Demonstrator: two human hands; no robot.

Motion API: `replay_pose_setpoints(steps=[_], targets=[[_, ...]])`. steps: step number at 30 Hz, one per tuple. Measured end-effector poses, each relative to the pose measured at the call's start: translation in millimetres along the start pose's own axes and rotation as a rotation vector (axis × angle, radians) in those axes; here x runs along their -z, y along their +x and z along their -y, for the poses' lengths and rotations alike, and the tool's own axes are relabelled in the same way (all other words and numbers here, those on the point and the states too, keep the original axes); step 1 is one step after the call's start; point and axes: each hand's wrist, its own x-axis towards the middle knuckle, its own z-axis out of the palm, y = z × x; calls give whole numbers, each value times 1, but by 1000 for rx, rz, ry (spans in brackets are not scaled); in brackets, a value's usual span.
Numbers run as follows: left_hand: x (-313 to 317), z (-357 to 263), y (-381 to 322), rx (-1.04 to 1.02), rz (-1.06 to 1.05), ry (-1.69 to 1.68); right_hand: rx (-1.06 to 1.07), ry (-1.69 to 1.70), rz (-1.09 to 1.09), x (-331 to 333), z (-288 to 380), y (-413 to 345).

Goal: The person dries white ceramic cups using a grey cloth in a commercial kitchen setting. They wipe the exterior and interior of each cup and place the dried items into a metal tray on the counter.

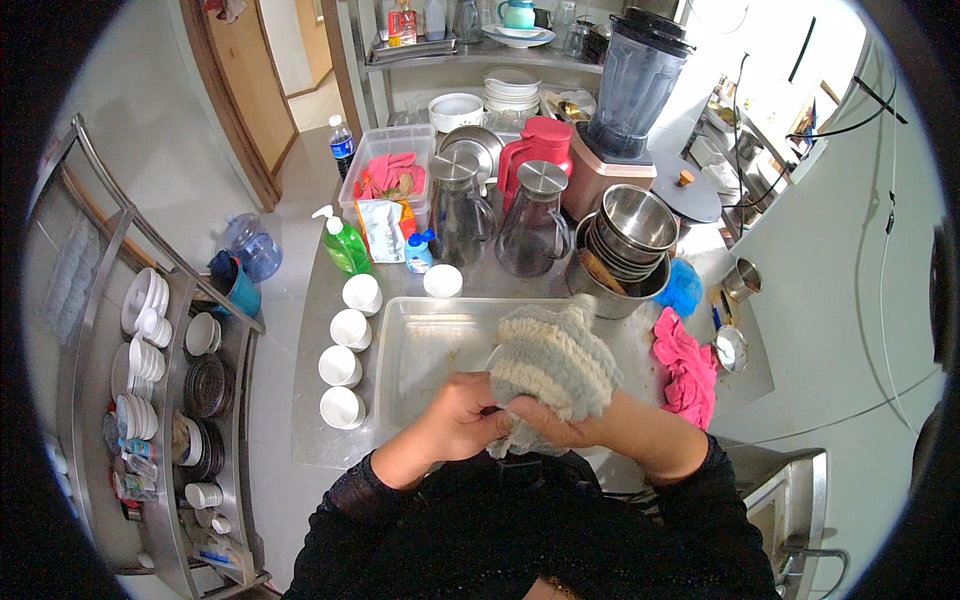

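Both my hands are together in front of my body, above the near side of a translucent plastic tray point(420, 360). A fluffy cloth point(555, 360) with grey and cream stripes is bunched up between them. My right hand point(559, 424) grips it from below, thumb across its front. Fingers of my left hand point(469, 420) pinch at the cloth's lower left side. A pale edge peeks out at the cloth's left; what it belongs to is hidden. Left of the tray, several white cups point(350, 330) stand in a column, with another white cup point(443, 281) behind it.
Glass jugs point(531, 225), a green pump bottle point(346, 244) and a blender point(637, 90) stand at the back of the steel table point(322, 442). Stacked metal bowls point(637, 225) sit back right, near a pink cloth point(684, 367). A dish rack point(169, 420) is at left, a sink point(799, 495) at lower right.
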Motion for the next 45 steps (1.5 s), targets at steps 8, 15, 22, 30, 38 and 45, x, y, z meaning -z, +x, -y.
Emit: replay_pose_setpoints(steps=[8, 15, 22, 30, 38, 45], targets=[[5, -15, -2, 298, 90, -399, -907, 971, 45, 11, -1, 2], [-2, -10, -9, 345, 29, -1110, -1244, 1699, -165, 13, 7, 17], [-5, 3, -4, 318, 2, -1073, -1231, 1859, -250, 4, -3, 5], [-18, 6, 14, 302, -343, -1070, -591, 628, -416, 2, -3, -1], [-16, 11, 8, 356, -416, -1007, -127, -22, -79, -7, -13, -1], [-4, 12, 7, 465, -403, -1033, 44, -140, 210, -20, -36, -23]])
